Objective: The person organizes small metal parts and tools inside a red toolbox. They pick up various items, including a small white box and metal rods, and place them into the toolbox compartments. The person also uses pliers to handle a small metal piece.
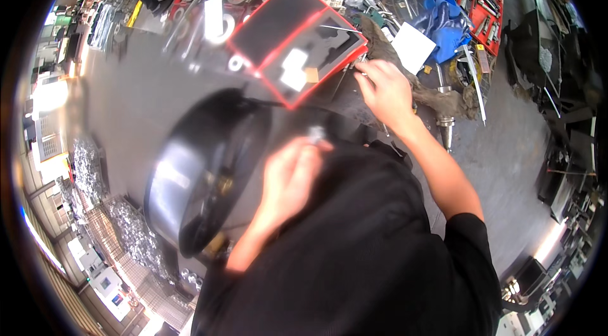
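My left hand (289, 177) is low in front of my body, blurred by motion. Its fingers are closed on a small silvery piece (315, 134) whose kind I cannot make out. Farther forward, my right hand (386, 92) is beside the near right corner of an open red-edged case (275, 57) with dark foam inside. The right thumb and fingers are pinched together; what they hold, if anything, is too small to name. White slips and a small tan square (311, 75) lie in the case. A slim metal tool (339, 28) rests across its foam.
A glossy black curved shell (174, 177) stands close left of my left hand. Beyond my right hand are a white sheet (413, 48), a blue plastic bag (440, 22), a caliper (475, 82) and a metal tool holder (446, 122). Red trays (487, 10) of tools line the back.
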{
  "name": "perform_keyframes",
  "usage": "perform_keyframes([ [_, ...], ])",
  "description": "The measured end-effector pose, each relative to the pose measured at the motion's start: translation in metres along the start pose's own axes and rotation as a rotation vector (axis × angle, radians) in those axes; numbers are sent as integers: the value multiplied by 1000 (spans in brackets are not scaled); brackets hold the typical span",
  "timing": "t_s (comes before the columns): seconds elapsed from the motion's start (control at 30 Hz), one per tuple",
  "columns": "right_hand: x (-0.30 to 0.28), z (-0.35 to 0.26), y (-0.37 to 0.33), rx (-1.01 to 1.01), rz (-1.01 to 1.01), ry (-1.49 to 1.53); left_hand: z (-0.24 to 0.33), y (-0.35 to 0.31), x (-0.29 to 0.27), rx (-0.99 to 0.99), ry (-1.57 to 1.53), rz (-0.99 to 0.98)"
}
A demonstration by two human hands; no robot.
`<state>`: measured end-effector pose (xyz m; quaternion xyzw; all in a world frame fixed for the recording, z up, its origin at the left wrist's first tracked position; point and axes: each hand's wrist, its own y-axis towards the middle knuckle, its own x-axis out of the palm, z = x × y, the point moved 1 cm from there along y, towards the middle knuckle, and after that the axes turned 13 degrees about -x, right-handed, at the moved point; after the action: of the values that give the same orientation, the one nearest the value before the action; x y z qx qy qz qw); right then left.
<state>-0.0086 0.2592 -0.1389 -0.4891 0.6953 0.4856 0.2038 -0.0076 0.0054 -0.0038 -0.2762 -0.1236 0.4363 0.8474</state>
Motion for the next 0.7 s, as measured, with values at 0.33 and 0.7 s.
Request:
perform_keyframes([
  [0.33,88,-3,139,41,-461,-191,0,-7,-20,-12,-92,17],
  [0.7,37,-18,145,-3,-242,89,-3,-1,-29,67,-123,61],
])
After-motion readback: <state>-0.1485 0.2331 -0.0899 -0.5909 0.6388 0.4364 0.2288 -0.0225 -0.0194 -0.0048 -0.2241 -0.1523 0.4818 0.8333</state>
